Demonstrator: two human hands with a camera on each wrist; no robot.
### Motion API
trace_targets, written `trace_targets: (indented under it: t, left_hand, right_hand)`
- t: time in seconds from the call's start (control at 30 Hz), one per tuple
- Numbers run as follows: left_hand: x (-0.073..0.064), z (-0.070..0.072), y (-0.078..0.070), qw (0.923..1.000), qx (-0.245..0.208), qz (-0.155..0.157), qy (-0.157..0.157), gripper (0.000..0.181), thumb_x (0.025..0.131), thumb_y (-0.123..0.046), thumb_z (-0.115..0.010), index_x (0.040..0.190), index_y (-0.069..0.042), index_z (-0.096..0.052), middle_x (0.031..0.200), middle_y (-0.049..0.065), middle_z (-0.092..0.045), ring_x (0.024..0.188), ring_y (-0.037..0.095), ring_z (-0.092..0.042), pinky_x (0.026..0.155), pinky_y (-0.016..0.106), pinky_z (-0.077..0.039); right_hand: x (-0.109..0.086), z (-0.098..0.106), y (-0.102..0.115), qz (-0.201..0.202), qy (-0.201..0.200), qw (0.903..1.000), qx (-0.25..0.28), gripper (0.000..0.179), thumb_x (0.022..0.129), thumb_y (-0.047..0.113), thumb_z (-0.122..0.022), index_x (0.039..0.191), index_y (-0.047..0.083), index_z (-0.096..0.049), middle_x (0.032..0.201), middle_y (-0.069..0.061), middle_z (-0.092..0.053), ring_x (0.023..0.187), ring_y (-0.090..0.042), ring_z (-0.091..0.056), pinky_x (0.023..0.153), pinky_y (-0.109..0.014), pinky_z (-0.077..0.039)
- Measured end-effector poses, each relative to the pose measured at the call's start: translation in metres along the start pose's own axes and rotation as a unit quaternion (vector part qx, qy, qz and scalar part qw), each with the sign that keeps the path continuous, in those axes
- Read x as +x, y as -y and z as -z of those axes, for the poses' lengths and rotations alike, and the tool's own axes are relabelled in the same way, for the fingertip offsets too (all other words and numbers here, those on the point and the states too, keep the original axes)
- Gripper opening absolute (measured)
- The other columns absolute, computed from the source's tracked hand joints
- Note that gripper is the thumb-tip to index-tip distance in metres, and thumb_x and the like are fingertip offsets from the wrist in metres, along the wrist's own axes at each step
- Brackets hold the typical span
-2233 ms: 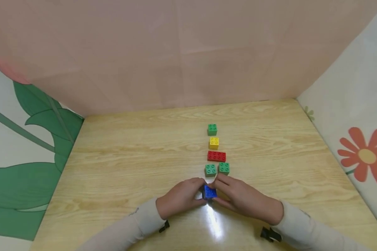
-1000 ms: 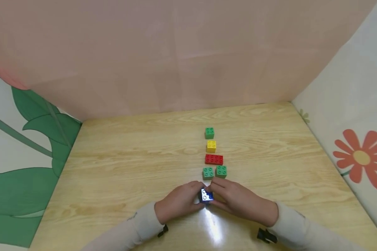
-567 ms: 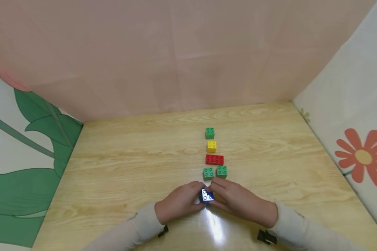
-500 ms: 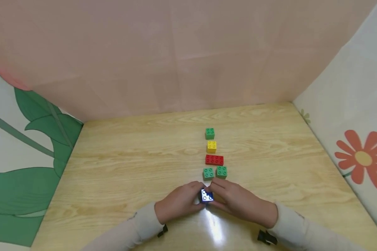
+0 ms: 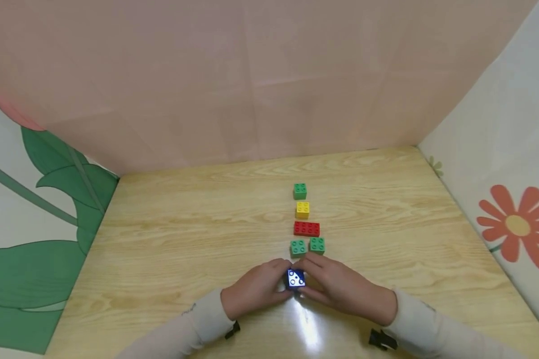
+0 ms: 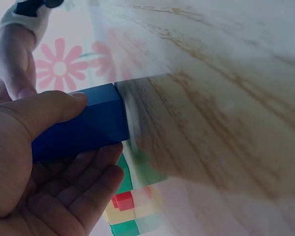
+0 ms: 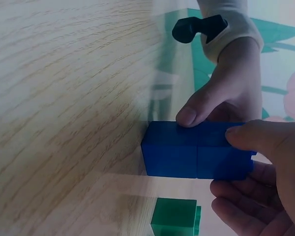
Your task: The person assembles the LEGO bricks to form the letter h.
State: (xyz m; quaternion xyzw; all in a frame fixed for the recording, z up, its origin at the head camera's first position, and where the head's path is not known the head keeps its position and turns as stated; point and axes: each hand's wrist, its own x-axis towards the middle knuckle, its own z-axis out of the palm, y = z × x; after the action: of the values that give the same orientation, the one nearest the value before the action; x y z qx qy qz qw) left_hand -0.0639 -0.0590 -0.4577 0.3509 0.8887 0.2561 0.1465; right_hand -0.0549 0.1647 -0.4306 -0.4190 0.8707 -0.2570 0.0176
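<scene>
Two blue bricks [image 7: 172,152], one stacked on the other, stand upright on the table; a seam between them shows in the right wrist view. My left hand [image 5: 257,285] holds the lower brick from the left, its thumb along one side and its fingers at the opposite side. From the right, my right hand [image 5: 341,286] grips the upper brick, thumb on the near side and fingertips by the far edge. Studs on the blue top shine in the head view. Just beyond the hands sit two green bricks, one left [image 5: 298,248] and one right [image 5: 317,245].
Farther back in a line lie a red eight-stud brick [image 5: 307,229], a yellow brick [image 5: 302,210] and another green brick [image 5: 300,191]. The wooden table [image 5: 184,224] meets a pink backdrop behind and flower-printed panels at both sides.
The right fingers have drawn back from the top of the blue stack, so more studs show. Both hands stay around it. The head view has shifted slightly.
</scene>
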Motion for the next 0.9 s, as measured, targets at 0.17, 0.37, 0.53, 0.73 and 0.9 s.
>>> trace_targets:
  t: [0.17, 0.37, 0.53, 0.73, 0.9]
  left_hand:
    - [-0.001, 0.000, 0.002, 1.0000, -0.003, 0.003, -0.005, 0.049, 0.088, -0.031, -0.074, 0.128, -0.012, -0.055, 0.117, -0.001, -0.063, 0.105, 0.006, -0.059, 0.090, 0.020, -0.048]
    - [-0.003, 0.002, 0.006, 0.9997, -0.006, 0.002, -0.025, 0.044, 0.087, -0.026, -0.075, 0.124, -0.012, -0.057, 0.116, -0.002, -0.063, 0.107, 0.008, -0.059, 0.092, 0.022, -0.048]
    - [-0.005, 0.006, 0.012, 0.9993, -0.014, 0.020, -0.027, 0.042, 0.085, -0.024, -0.076, 0.121, -0.013, -0.059, 0.114, -0.003, -0.063, 0.106, 0.008, -0.059, 0.093, 0.023, -0.048]
    - [-0.007, 0.012, 0.019, 0.9987, -0.018, 0.038, -0.028, 0.042, 0.084, -0.021, -0.077, 0.121, -0.012, -0.059, 0.111, -0.004, -0.063, 0.104, 0.009, -0.060, 0.092, 0.025, -0.049]
    - [-0.011, 0.018, 0.028, 0.9977, -0.003, 0.053, -0.043, 0.043, 0.085, -0.022, -0.077, 0.122, -0.009, -0.059, 0.112, 0.000, -0.064, 0.105, 0.013, -0.061, 0.093, 0.028, -0.049]
  right_hand:
    - [-0.001, 0.001, -0.003, 0.002, -0.003, 1.0000, -0.008, 0.049, 0.091, 0.042, -0.067, 0.130, 0.015, -0.058, 0.126, 0.006, -0.058, 0.113, -0.008, -0.056, 0.091, -0.028, -0.051]
    - [-0.006, 0.008, -0.011, -0.027, -0.035, 0.9982, -0.040, 0.049, 0.094, 0.048, -0.060, 0.134, 0.020, -0.057, 0.124, 0.007, -0.059, 0.114, -0.009, -0.057, 0.092, -0.033, -0.051]
    - [-0.008, 0.013, -0.022, -0.049, -0.069, 0.9944, -0.064, 0.048, 0.092, 0.041, -0.066, 0.131, 0.016, -0.058, 0.121, 0.004, -0.060, 0.110, -0.012, -0.059, 0.091, -0.034, -0.052]
    - [-0.008, 0.013, -0.035, -0.045, -0.090, 0.9913, -0.084, 0.050, 0.087, 0.032, -0.074, 0.128, 0.009, -0.060, 0.117, -0.002, -0.062, 0.102, -0.013, -0.061, 0.085, -0.032, -0.055]
    - [-0.009, 0.010, -0.044, -0.038, -0.093, 0.9901, -0.097, 0.051, 0.084, 0.027, -0.077, 0.127, 0.005, -0.060, 0.116, -0.005, -0.062, 0.102, -0.017, -0.062, 0.084, -0.033, -0.055]
